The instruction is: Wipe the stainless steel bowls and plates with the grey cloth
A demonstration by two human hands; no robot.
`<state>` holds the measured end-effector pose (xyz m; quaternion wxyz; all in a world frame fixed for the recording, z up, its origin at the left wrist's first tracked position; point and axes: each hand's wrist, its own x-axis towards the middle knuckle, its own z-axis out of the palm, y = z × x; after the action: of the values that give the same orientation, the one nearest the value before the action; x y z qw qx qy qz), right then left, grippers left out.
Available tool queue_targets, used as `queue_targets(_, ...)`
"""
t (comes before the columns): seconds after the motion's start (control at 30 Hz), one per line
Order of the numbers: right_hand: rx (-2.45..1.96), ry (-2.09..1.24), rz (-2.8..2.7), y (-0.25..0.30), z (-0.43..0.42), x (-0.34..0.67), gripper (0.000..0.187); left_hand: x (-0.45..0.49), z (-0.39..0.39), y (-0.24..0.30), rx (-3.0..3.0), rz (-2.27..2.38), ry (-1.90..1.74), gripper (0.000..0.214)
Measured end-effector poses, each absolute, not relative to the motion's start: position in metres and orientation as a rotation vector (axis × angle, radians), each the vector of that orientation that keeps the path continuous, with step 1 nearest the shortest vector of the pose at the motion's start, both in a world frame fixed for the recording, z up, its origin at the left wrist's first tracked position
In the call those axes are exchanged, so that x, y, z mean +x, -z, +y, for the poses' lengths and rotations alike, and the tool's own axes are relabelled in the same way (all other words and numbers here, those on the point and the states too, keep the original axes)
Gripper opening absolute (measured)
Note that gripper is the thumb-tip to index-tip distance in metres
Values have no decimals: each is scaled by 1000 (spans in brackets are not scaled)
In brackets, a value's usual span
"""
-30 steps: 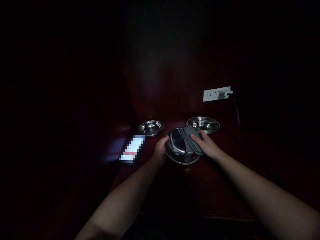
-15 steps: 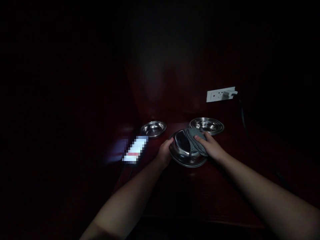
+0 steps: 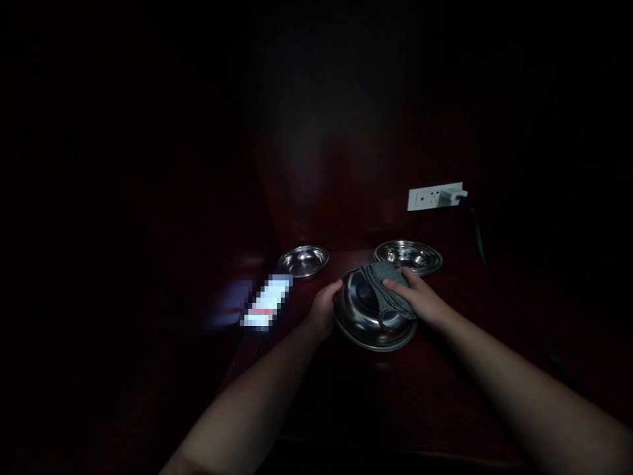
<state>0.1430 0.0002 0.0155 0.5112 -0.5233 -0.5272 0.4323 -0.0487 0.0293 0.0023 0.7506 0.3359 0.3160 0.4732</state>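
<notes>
Dimly gleaming bowl (image 3: 360, 318), silvery, round-rimmed, partly under gray cloth (image 3: 391, 304)

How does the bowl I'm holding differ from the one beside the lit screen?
Your left hand grips the held bowl; the other bowl sits untouched. A gray cloth covers part of the held bowl, none of the other bowl. The held bowl looks larger than the other bowl. Both are shiny metal.

The bowl (image 3: 352, 313) is between the left hand (image 3: 324, 310) and the right hand (image 3: 420, 297), the cloth (image 3: 394, 305) on it beneath the right. Left of the left hand lies the phone (image 3: 268, 302); beyond that hand, another bowl (image 3: 302, 264). Just beyond the right hand sit the dishes (image 3: 408, 256); farther behind, the socket (image 3: 420, 199) holding a plug (image 3: 452, 196), the cord (image 3: 477, 232) to its right.
</notes>
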Motion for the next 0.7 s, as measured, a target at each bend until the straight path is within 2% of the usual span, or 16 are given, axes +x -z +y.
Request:
queue_targets(0.13,-1236,-1039,-1169,-15,3,143,42,-50,30,-6,709,598,-1080,24)
queue_targets(0.33,-1337,-664,-1010,-9,14,153,50,-53,23,-8,854,576,-1013,28)
queue_targets(0.5,-1291,-786,-1025,-10,14,152,50,-49,12,-5,1025,588,-931,50)
queue_targets(0.7,-1328,-813,-1057,-8,12,148,51,-50,13,-9,1009,621,-948,46)
